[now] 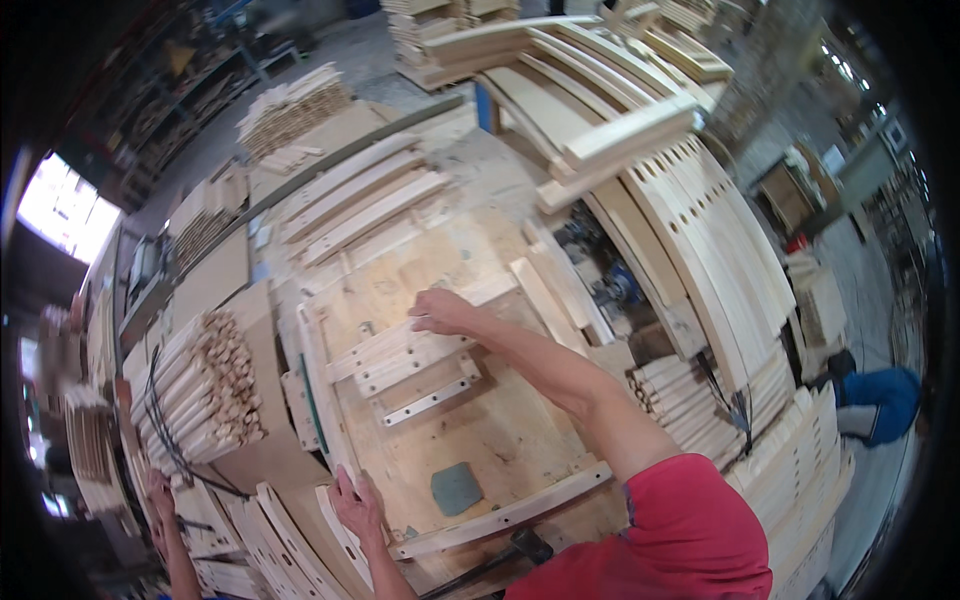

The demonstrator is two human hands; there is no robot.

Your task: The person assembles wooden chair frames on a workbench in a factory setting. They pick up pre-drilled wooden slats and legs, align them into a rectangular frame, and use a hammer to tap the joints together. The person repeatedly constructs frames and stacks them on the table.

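Note:
My right hand (440, 312), in a red sleeve, reaches over the workbench. Its fingers are drawn together at a pale wooden slat (400, 362) with dark holes; whatever is in them is hidden. Just below that slat lies a narrower drilled strip (432, 402). My left hand (357, 505) is at the near end of a long wooden side rail (325, 385), fingers curled about it. A curved wooden rail (505, 518) with holes runs along the near side of the plywood board (530, 420). On the board is a grey-green patch (456, 489).
Another person's hand (163, 510) is at the far left, near a bundle of wooden sticks (205, 390). A black-headed mallet (530, 545) lies close to my body. Curved slats (365, 200) are stacked beyond the board. Slotted panels (700, 240) and an assembled frame (600, 130) stand right.

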